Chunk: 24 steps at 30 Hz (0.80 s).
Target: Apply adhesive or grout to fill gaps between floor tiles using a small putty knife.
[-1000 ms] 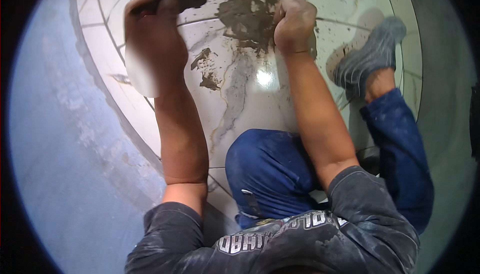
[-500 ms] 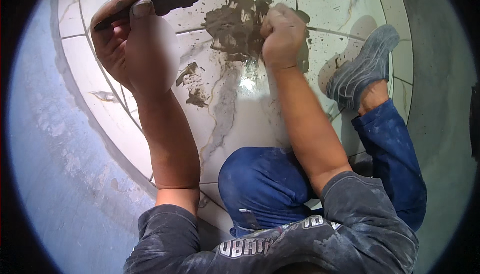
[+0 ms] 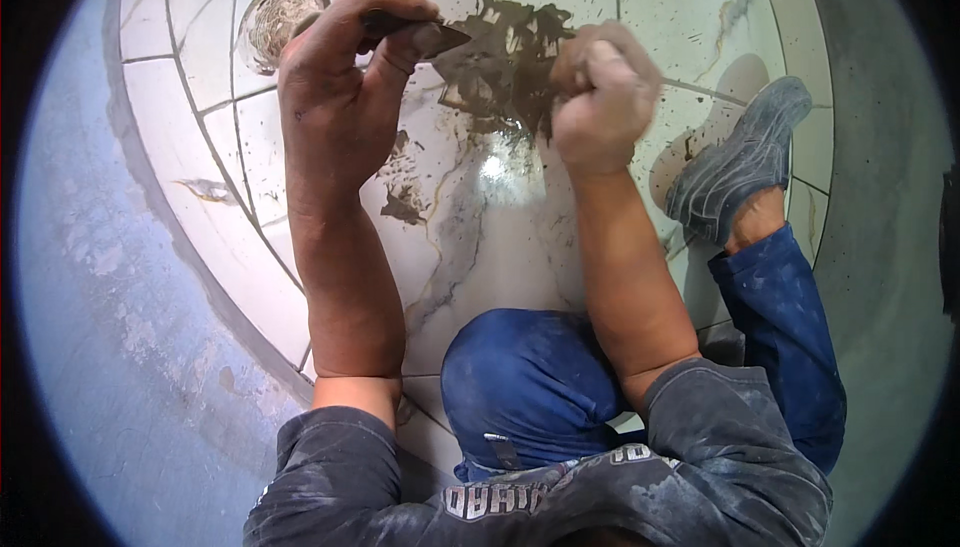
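Observation:
My left hand (image 3: 340, 97) is closed on a dark flat blade (image 3: 448, 42), held level near the left edge of a patch of wet grey-brown paste (image 3: 500, 57) smeared over white marble-patterned tiles (image 3: 530, 227). My right hand (image 3: 605, 97) is bunched over the patch's right side, fingers curled and slightly blurred; what they hold, if anything, is hidden. Just behind my left hand lies a round, rimmed thing (image 3: 275, 22) with a mottled pale inside; I cannot tell if it is a drain or a container. Smaller splatters (image 3: 405, 205) mark the tile nearer me.
My bent knee (image 3: 525, 372) is on the floor below the paste. My shod right foot (image 3: 735, 157) rests on the tiles at the right. A pale blue, flaking surface (image 3: 130, 307) borders the tiles on the left; a grey surface (image 3: 880, 247) runs along the right.
My left hand and blade have swung right and lower toward the paste, uncovering the round thing. My right hand has moved right and toward me, still curled.

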### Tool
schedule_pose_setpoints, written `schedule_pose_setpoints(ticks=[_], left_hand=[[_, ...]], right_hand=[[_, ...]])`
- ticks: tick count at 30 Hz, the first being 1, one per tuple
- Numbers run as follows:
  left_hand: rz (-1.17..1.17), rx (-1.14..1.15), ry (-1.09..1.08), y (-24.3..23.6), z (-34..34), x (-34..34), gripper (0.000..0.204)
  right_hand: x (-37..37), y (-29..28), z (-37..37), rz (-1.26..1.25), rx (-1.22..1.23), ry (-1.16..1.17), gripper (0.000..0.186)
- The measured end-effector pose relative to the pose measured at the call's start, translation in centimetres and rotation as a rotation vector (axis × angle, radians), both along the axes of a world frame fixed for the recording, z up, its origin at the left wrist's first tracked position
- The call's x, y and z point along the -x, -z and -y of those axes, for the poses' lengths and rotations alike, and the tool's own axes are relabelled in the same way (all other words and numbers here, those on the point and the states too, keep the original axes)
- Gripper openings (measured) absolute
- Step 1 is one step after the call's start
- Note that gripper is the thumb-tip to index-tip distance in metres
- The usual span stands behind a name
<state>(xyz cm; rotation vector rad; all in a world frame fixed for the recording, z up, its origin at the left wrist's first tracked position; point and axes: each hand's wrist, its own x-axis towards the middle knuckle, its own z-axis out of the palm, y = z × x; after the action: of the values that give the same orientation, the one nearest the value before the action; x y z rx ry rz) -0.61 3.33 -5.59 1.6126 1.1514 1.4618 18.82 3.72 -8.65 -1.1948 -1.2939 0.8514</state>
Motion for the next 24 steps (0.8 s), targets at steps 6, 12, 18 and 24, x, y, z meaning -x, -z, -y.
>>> schedule_pose_setpoints(ticks=[6, 12, 18, 24], left_hand=[[-0.090, 0.170, 0.112, 0.3, 0.7, 0.9, 0.013], [-0.102, 0.200, 0.099, 0.8, 0.5, 0.8, 0.013], [-0.096, 0.082, 0.020, 1.4, 0.2, -0.4, 0.011], [-0.118, 0.060, 0.029, 0.7, -0.1, 0.1, 0.013]], right_hand=[[-0.6, 0.1, 1.0, -0.037, -0.009, -0.052, 0.026], [-0.4, -0.5, 1.0, -0.074, -0.029, -0.104, 0.026], [-0.5, -0.4, 1.3, 0.091, -0.132, -0.109, 0.030], [-0.5, -1.3, 1.6, -0.027, -0.006, -0.117, 0.026]])
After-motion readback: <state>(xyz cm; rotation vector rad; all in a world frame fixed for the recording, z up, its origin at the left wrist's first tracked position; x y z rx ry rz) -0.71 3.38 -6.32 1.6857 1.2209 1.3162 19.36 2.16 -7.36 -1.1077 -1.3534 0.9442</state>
